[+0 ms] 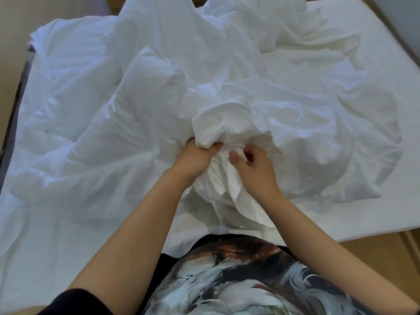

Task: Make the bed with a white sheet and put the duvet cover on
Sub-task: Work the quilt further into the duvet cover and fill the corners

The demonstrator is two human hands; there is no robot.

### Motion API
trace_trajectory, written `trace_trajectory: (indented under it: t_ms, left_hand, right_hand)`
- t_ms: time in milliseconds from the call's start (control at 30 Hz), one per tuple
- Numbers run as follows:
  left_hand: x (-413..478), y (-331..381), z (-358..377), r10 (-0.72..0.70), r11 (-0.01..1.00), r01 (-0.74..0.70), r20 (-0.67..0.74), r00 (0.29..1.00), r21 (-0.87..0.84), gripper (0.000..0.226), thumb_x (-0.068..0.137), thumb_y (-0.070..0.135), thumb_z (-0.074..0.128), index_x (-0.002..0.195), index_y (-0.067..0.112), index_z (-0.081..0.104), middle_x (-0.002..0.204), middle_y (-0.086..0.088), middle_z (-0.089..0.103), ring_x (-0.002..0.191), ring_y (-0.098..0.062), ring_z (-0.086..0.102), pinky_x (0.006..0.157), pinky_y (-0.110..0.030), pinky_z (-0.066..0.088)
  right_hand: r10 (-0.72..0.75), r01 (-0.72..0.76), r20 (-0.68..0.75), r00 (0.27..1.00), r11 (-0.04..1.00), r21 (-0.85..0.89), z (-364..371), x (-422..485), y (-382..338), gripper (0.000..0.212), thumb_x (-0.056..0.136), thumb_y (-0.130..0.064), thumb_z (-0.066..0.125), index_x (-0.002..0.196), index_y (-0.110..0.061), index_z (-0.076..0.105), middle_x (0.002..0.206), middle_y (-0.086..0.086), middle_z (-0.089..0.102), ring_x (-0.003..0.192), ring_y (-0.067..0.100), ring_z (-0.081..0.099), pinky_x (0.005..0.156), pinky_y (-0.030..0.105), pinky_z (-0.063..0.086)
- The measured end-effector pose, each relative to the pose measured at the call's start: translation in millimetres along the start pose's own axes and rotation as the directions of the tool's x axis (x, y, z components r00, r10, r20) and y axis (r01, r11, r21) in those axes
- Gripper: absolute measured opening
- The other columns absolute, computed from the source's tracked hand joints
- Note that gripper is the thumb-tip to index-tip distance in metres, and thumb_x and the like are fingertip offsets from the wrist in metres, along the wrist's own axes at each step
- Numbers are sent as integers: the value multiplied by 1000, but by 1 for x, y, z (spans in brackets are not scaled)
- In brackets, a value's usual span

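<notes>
Two bare hands in head view | left hand [196,160] grips a bunched edge of the crumpled white fabric duvet cover [227,87], near centre | right hand [255,170], just beside, pinches the same folds | cover heaped across white rectangular mattress [384,55], bare at far right

Forearms extended forward; left hand [196,158] grips bunched fabric [218,130], right hand [255,169] fingers [249,152] curled, pinching it.

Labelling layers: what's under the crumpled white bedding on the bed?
A flat white mattress surface shows beside the bedding at the right and near edges. The left hand and right hand hold a bunch of it; anything beneath the pile is covered.
</notes>
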State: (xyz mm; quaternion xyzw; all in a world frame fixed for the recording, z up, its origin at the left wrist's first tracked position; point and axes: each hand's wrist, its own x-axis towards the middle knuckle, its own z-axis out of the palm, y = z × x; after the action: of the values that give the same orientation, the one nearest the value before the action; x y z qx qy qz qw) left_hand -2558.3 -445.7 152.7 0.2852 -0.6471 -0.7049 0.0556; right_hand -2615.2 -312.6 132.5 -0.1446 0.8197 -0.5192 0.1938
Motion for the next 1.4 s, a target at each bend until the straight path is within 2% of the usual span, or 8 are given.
trace_trajectory:
  t_ms: [100, 267, 367, 667, 867, 1000, 1167, 1400]
  left_hand:
    - [2, 1, 1, 7, 1000, -6, -26, 1000, 7, 15, 92, 27, 58, 98, 40, 54, 104, 13, 63, 101, -6, 59, 87, -25, 48]
    - [-1, 0, -3, -16, 999, 19, 60, 998, -37, 31, 74, 21, 79, 95, 34, 61, 89, 14, 72, 83, 2, 67, 64, -13, 51]
    - [-1, 0, -6, -44, 999, 44, 56, 997, -2, 29, 77, 18, 77, 94, 34, 60, 92, 15, 69, 86, 0, 65, 66, -14, 51]
    - [-1, -9, 5, 51, 994, -48, -30, 998, 102, 17, 94, 28, 57, 94, 43, 48, 95, 26, 53, 86, 9, 52, 71, -7, 40]
    - [-4, -12, -1, 2, 996, -1, 12, 1000, -93, 23, 89, 25, 62, 98, 44, 52, 102, 24, 59, 94, 10, 56, 79, -14, 45]
    - [-4, -9, -10, 13, 1000, -11, 107, 994, -15, 42, 70, 21, 82, 101, 36, 58, 99, 14, 70, 96, -3, 65, 81, -21, 53]
    - [-4, -8, -13, 53, 976, -76, 117, 992, 202, 55, 63, 20, 86, 108, 33, 56, 106, 15, 65, 100, 2, 61, 82, -17, 50]
    - [-3, -5, -15, 51, 961, -85, 135, 990, 264, 50, 66, 18, 85, 97, 41, 54, 102, 20, 62, 93, 11, 58, 77, -10, 49]
  right_hand:
    - [40, -62, 152, 988, 988, 142, -3, -2, 2, 9, 92, -22, 56, 87, -29, 60, 98, -1, 61, 81, -4, 57, 70, 9, 44]
    - [7, -11, 41, 999, 997, 79, -8, 0, 5, 27, 93, -9, 49, 74, -26, 56, 69, -8, 57, 56, -5, 51, 53, 9, 39]
    - [3, -8, 81, 997, 998, 60, -10, 3, 7, 21, 92, -8, 48, 75, -16, 58, 65, -6, 57, 54, -1, 48, 53, 14, 39]
    - [-15, -7, 377, 926, 998, 59, -21, -6, 20, 44, 83, -10, 57, 103, -48, 51, 114, -18, 55, 99, -8, 56, 78, 7, 45]
    - [-36, 55, 123, 992, 987, -148, -10, -4, 16, 20, 88, -2, 54, 78, -19, 49, 72, -10, 51, 64, -1, 50, 54, 9, 37]
    - [-6, -12, 116, 993, 987, 157, -10, -13, 2, 27, 82, -2, 64, 74, -27, 60, 63, -9, 63, 59, -3, 58, 51, 8, 42]
    - [126, -186, 150, 981, 839, 512, -16, -12, -8, 27, 80, 9, 64, 85, -16, 65, 72, -6, 72, 73, 11, 70, 63, 21, 55]
    - [189, -260, 180, 965, 738, 622, -11, -14, -7, 20, 79, 12, 62, 79, -9, 63, 65, -2, 70, 66, 13, 69, 59, 21, 55]
